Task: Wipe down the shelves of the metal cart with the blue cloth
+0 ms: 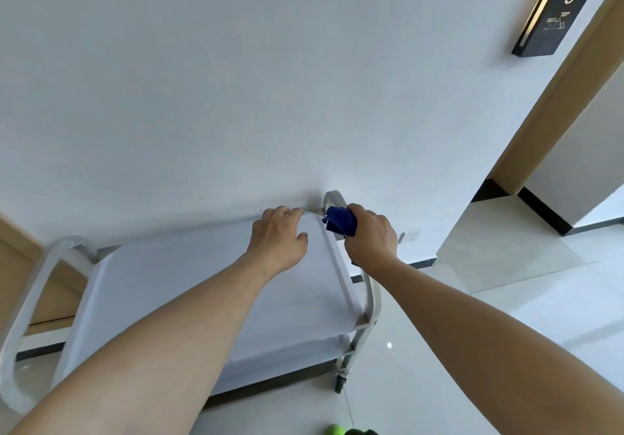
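cart: metal cart (216, 293) sits against the white wall (236, 80), with curved tube handles at its left and right ends. I can see the top shelf (175, 286) and a slice of a lower shelf (290, 350) poking out under it on the near side.

right hand: my right hand (371, 235) is curled tight around the blue cloth (339, 220), all bunched up, over the far right corner of the cart, right by the right handle (332, 198). Can't tell from here if the cloth is actually touching the metal.

left hand: my left hand (278, 235) is just beside it to the left, over the far right part of the top shelf. Fingers are loosely spread and a bit bent, holding nothing; the fingertips reach toward the far rim.

cloth location: in the right hand, not lying on any shelf.

other stuff: glossy tiled floor (506, 299) to the right, a dark door sign (553, 9) with an 8 on it up top right, and a green ball (334, 429) at the bottom edge, on the floor near me.
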`<control>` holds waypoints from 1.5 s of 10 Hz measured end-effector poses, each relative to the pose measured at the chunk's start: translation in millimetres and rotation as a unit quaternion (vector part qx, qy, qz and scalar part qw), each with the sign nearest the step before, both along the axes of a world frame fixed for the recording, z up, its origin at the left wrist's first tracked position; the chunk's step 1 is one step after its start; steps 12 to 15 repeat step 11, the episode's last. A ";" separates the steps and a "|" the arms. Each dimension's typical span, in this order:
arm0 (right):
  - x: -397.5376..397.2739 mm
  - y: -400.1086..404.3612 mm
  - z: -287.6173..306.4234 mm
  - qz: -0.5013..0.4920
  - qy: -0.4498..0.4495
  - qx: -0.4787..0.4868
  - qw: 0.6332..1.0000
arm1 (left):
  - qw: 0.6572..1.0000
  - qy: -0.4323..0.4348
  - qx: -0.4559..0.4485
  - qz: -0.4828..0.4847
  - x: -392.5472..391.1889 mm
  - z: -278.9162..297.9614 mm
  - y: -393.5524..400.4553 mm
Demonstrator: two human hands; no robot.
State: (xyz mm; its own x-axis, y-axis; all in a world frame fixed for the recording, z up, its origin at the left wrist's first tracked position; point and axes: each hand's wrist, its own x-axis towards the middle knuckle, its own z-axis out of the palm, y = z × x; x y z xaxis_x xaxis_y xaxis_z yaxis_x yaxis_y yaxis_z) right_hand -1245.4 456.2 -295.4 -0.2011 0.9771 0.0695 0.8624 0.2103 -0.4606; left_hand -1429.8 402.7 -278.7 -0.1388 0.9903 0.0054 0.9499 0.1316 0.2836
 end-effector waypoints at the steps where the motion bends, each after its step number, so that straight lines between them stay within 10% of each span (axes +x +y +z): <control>1: 2.9 37.8 -10.8 -0.013 -0.001 0.008 1.000 | 1.000 -0.008 -0.010 0.015 4.3 -12.9 32.4; 3: -2.0 65.4 -81.9 0.083 -0.113 -0.180 0.974 | 0.997 -0.008 -0.061 0.038 13.7 -54.8 66.2; 15: 0.3 54.6 -41.7 0.109 -0.124 -0.116 0.979 | 0.999 0.015 -0.018 0.022 45.6 -16.4 58.8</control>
